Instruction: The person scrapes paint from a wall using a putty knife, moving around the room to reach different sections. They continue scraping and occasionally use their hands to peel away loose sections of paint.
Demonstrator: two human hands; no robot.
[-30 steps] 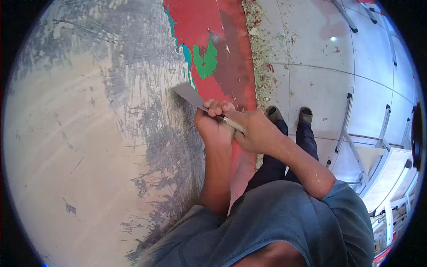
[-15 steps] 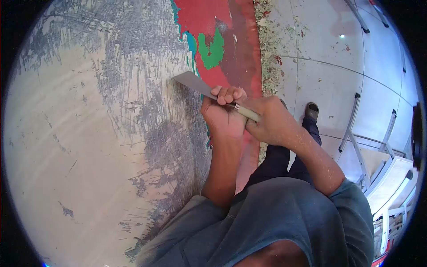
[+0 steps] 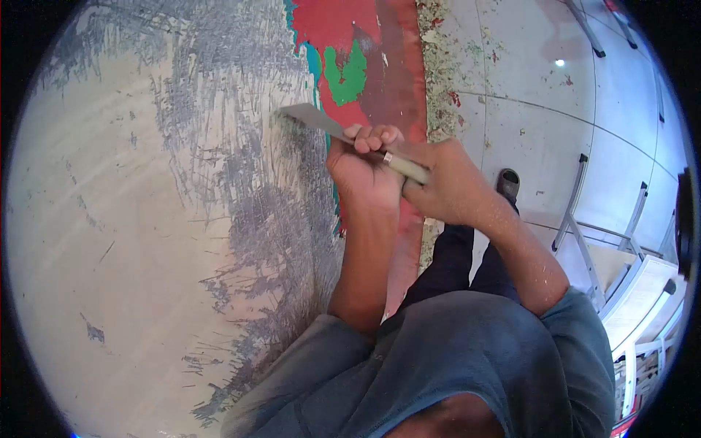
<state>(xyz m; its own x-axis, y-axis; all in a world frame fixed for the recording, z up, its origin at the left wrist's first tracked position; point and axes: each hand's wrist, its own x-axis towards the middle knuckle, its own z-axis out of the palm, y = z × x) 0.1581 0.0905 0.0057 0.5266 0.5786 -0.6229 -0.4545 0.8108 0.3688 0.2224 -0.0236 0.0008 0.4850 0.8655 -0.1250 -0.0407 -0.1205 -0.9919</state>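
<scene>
A scraper (image 3: 407,168) with a pale handle and a wide flat metal blade is gripped by both hands. My right hand (image 3: 454,186) is wrapped around the handle. My left hand (image 3: 369,171) closes over the lower blade just ahead of the handle, fingers curled on top and thumb below. The blade's leading edge rests against the scratched, partly stripped wall (image 3: 212,131), where grey patches show among off-white. Close to the blade, layers of red paint (image 3: 332,25), green paint (image 3: 349,77) and a thin teal edge (image 3: 314,62) remain on the surface.
Paint flakes (image 3: 442,73) lie in a strip along the wall's foot on the pale tiled floor (image 3: 540,80). A shoe (image 3: 507,181) and dark trouser legs stand beside it. A metal stepladder (image 3: 628,292) is at the right.
The scraper blade has shifted slightly up in the view along the wall, lying a little flatter. Both hands moved with it, keeping their grip.
</scene>
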